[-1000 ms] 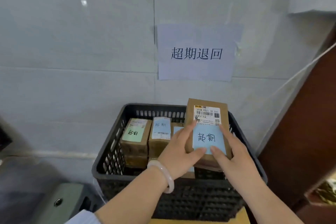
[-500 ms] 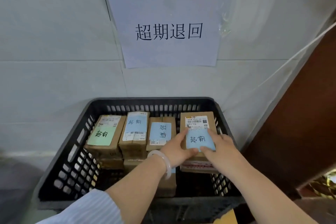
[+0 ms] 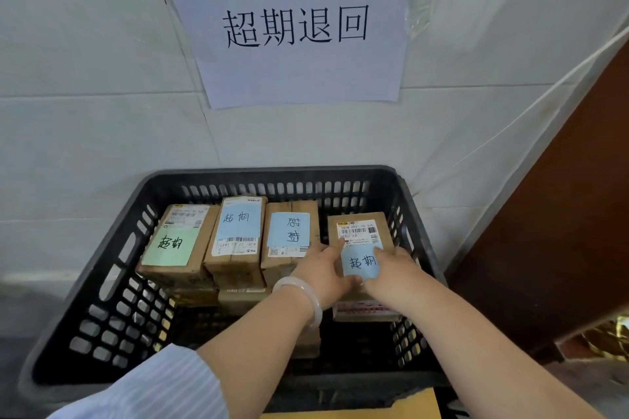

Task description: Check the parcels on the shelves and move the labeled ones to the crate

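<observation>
A black slatted plastic crate stands against the wall. At its right side lies a brown cardboard parcel with a white barcode sticker and a blue handwritten label. My left hand, with a pale bangle on the wrist, grips the parcel's left edge. My right hand grips its right edge. The parcel rests low in the crate on top of another box. Three more labeled parcels sit in a row to its left: one with a green label, two with blue labels.
A white paper sign with black characters is taped to the tiled wall above the crate. A dark brown wooden panel rises at the right. A yellow cardboard edge shows below the crate's front rim.
Both hands have lowered the parcel from above the rim down into the crate's right side. The camera has moved closer and tilted down.
</observation>
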Demonstrator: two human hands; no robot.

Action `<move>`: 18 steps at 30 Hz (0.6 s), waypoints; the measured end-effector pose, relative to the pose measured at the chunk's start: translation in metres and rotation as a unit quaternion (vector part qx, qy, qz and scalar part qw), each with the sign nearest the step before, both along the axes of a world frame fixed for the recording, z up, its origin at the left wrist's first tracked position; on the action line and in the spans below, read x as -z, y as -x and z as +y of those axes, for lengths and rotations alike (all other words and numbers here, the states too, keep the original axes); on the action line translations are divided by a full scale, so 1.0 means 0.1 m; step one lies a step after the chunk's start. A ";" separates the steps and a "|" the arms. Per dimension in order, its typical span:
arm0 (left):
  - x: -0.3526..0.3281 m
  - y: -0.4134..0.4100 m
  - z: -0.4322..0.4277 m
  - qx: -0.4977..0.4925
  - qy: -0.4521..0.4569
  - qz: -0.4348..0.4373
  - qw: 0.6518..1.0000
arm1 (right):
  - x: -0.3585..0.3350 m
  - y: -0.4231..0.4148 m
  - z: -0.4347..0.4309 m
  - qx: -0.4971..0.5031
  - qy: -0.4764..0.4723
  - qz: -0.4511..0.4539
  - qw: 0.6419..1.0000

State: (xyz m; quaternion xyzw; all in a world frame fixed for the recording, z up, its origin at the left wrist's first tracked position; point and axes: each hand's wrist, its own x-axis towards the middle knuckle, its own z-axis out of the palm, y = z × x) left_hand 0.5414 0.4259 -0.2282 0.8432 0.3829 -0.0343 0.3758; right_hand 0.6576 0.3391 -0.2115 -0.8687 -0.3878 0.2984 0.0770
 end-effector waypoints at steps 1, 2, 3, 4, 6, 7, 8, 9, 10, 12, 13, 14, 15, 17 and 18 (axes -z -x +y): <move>0.00 0.01 0.00 0.007 -0.006 -0.004 1.000 | 0.02 0.00 0.00 -0.006 -0.004 -0.001 1.000; 0.00 0.01 0.00 0.015 -0.013 -0.006 1.000 | 0.02 0.00 -0.01 -0.014 -0.005 0.001 1.000; -0.02 0.02 0.00 0.025 -0.021 -0.006 0.999 | 0.02 0.00 -0.02 -0.026 -0.006 0.001 1.000; -0.03 0.03 0.01 0.035 -0.031 -0.004 0.999 | 0.02 0.00 -0.04 -0.040 -0.006 0.003 0.999; -0.07 0.07 0.03 0.054 -0.060 0.003 0.997 | -0.01 0.00 -0.08 -0.073 -0.018 0.007 0.997; -0.10 0.10 0.04 0.060 -0.075 0.007 0.995 | -0.03 0.00 -0.10 -0.092 -0.029 0.005 0.995; -0.14 0.15 0.06 0.065 -0.091 0.011 0.994 | -0.06 0.03 -0.11 -0.112 -0.041 -0.002 0.993; -0.19 0.21 0.07 0.067 -0.111 0.019 0.991 | -0.09 0.06 -0.12 -0.130 -0.053 -0.015 0.990; -0.23 0.28 0.08 0.067 -0.135 0.028 0.988 | -0.13 0.10 -0.11 -0.146 -0.067 -0.033 0.987; -0.33 0.47 0.10 0.052 -0.186 0.048 0.980 | -0.21 0.22 -0.07 -0.176 -0.093 -0.061 0.978; -0.37 0.58 0.11 0.040 -0.211 0.059 0.975 | -0.25 0.30 -0.04 -0.193 -0.103 -0.070 0.973; -0.40 0.70 0.11 0.027 -0.237 0.071 0.969 | -0.29 0.39 0.00 -0.213 -0.111 -0.076 0.968; -0.42 0.84 0.12 0.013 -0.263 0.083 0.961 | -0.32 0.50 0.04 -0.236 -0.117 -0.084 0.961; -0.45 1.15 0.12 -0.020 -0.305 0.105 0.946 | -0.39 0.73 0.14 -0.282 -0.131 -0.097 0.946; -0.46 1.33 0.11 -0.041 -0.317 0.115 0.941 | -0.43 0.85 0.19 -0.305 -0.139 -0.100 0.937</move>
